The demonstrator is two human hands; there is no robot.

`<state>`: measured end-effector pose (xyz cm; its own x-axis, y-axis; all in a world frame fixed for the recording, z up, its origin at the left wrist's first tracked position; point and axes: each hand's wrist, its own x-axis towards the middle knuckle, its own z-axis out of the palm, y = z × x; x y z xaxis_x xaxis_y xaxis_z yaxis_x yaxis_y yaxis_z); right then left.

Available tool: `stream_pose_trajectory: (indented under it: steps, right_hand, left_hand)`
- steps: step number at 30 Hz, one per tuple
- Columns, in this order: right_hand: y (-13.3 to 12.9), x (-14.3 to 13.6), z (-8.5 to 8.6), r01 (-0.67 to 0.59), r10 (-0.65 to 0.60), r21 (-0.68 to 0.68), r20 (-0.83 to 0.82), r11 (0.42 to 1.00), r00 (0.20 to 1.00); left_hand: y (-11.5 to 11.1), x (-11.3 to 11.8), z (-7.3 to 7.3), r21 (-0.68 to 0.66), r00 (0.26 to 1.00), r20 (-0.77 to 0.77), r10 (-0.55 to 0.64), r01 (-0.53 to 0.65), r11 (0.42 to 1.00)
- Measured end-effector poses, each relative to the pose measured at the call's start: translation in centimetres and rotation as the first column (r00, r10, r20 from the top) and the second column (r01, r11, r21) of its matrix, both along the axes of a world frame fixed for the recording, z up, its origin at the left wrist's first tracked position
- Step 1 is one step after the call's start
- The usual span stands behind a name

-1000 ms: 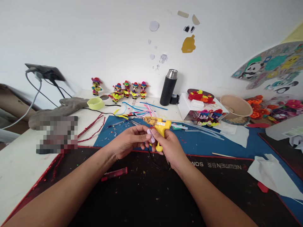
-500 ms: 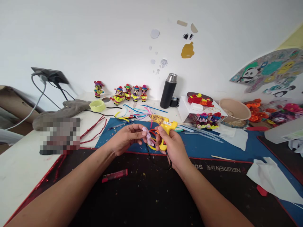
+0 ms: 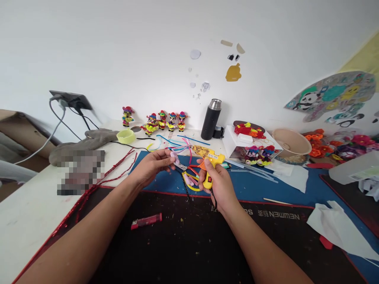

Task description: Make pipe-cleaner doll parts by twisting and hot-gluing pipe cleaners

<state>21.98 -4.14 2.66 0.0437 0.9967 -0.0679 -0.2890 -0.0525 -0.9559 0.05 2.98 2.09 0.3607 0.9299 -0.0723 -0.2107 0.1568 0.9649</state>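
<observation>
left hand point(image 3: 153, 165) pinches a lilac piece point(image 3: 175, 158) left of the glue gun point(image 3: 213, 157), likely avoiding heat; right hand point(image 3: 220, 179) clasps its handle point(image 3: 208, 182)

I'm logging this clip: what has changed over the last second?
The hands drew apart: the left hand moved left with the lilac piece, the right hand moved right with the yellow glue gun. Neither let go. The black flask stayed put.
</observation>
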Motion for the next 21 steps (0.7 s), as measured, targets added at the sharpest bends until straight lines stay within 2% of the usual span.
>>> stream_pose_trajectory:
  steps: [5,9,17,21]
  right_hand:
    - [0.6,-0.3,-0.4,0.034,-0.033,0.021,-0.046,0.999,0.998]
    - [1.1,-1.0,-0.5,0.045,-0.046,-0.015,-0.073,0.999,0.996]
    - [2.6,-1.9,0.9,-0.034,0.034,0.009,-0.02,0.999,0.999]
    - [2.9,-1.4,0.0,-0.026,0.025,0.037,0.018,0.999,1.0]
  left_hand:
    - [0.4,-0.3,-0.2,-0.016,0.999,-0.003,0.049,-0.049,0.999]
    - [0.7,-0.6,-0.5,-0.031,0.997,0.0,0.077,-0.077,0.997]
    - [1.3,-1.1,-1.2,-0.038,0.995,0.019,0.093,-0.092,0.995]
    - [1.3,-1.1,-1.4,-0.022,0.995,0.028,0.099,-0.098,0.995]
